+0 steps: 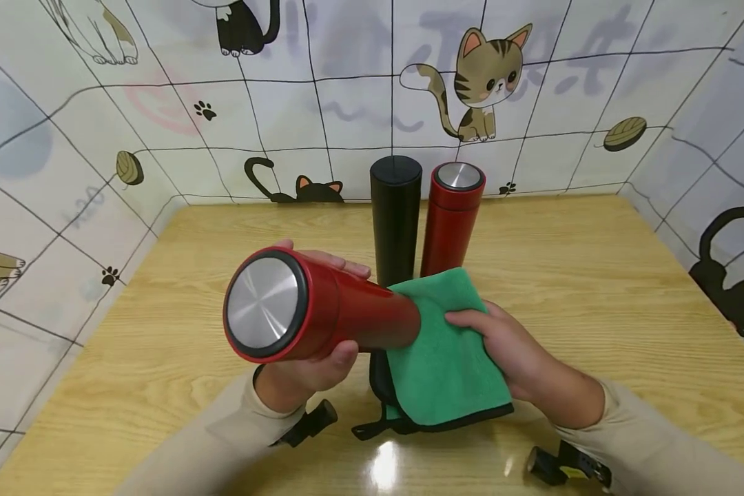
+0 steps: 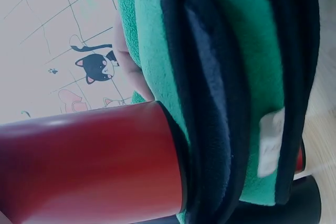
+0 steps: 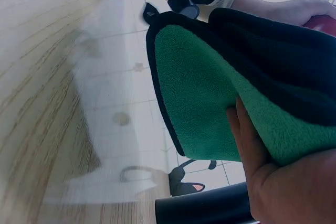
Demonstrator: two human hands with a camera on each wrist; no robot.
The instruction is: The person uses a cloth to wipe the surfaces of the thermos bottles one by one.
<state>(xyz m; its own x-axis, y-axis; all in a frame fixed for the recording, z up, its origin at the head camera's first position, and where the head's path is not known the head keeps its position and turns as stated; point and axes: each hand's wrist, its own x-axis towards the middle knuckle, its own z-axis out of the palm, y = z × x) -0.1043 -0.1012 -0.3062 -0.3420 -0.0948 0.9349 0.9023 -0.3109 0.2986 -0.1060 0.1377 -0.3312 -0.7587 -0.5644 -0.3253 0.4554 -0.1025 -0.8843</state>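
Observation:
My left hand grips a red thermos around its body, tilted on its side in the air with the silver lid toward me. A folded green cloth with black edging is in my right hand, thumb on top and fingers underneath. The cloth lies against the bottom end of the thermos, as the left wrist view shows with the red thermos and the green cloth. In the right wrist view, fingers reach into the fold of the cloth.
Behind the cloth, a black thermos and another red thermos with a silver lid stand upright on the wooden table. A white tiled wall covering with cat drawings rises around the table's back and sides.

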